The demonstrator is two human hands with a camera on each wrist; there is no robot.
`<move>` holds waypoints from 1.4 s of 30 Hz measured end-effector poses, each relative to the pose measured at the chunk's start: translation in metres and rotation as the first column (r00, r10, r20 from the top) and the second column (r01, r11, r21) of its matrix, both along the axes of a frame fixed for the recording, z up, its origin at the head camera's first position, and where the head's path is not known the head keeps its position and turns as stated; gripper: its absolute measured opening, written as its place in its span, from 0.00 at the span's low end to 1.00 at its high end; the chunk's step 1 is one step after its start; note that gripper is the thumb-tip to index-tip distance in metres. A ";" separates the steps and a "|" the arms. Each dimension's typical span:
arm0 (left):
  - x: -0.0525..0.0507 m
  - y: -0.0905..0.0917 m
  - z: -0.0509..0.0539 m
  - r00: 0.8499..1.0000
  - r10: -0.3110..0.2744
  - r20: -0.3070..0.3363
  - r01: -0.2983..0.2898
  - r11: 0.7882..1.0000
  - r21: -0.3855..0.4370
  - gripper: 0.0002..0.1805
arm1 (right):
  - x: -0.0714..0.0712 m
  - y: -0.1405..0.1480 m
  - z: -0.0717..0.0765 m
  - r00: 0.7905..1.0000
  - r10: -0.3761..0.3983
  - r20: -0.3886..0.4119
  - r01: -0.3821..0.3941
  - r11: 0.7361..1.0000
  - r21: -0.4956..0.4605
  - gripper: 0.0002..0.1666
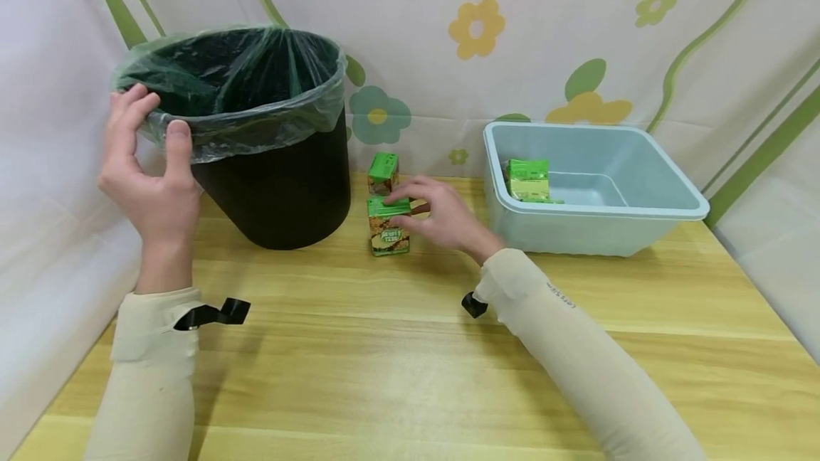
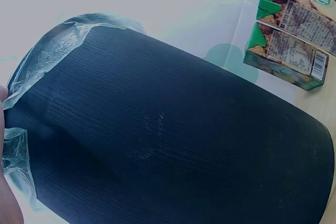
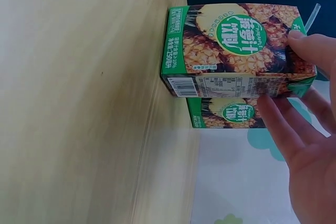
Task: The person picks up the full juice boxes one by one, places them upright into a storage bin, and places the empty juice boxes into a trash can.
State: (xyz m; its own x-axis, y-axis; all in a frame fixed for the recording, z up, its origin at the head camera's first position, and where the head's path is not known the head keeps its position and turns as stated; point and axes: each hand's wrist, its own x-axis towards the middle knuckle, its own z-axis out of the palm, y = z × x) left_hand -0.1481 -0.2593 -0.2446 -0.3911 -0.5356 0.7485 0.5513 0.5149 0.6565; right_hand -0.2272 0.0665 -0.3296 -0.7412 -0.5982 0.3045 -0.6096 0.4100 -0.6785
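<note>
In the head view my left hand (image 1: 150, 187) grips the left rim of a black trash bin (image 1: 282, 194), fingers over the edge and thumb in front, on its clear plastic liner (image 1: 256, 135). My right hand (image 1: 445, 219) holds the top of a green pineapple juice box (image 1: 389, 237), which stands upright on the table. The right wrist view shows the thumb on the front of this juice box (image 3: 231, 40) and the fingers on its side. A second juice box (image 1: 384, 171) stands right behind it, near the wall cloth.
A light blue plastic tub (image 1: 596, 230) stands on the right, with green packages (image 1: 528, 180) at its left end. The wooden table (image 1: 359, 368) runs up to a flower-patterned cloth (image 1: 423, 34) at the back.
</note>
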 end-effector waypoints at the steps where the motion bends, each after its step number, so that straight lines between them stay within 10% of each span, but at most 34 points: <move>1: 0.000 -0.001 0.000 1.000 0.001 0.001 -0.001 1.000 -0.002 0.21 | 0.000 -0.001 0.000 1.000 0.001 -0.002 -0.001 1.000 -0.005 0.18; 22: 0.006 -0.013 -0.007 0.999 0.042 -0.034 -0.043 0.999 -0.030 0.21 | 0.001 -0.009 0.011 0.997 -0.036 -0.067 0.028 0.992 -0.120 0.17; 42: -0.003 -0.001 -0.001 0.999 0.000 -0.035 -0.002 0.999 -0.036 0.21 | 0.004 -0.002 0.051 0.991 -0.102 -0.088 0.075 0.961 -0.267 0.17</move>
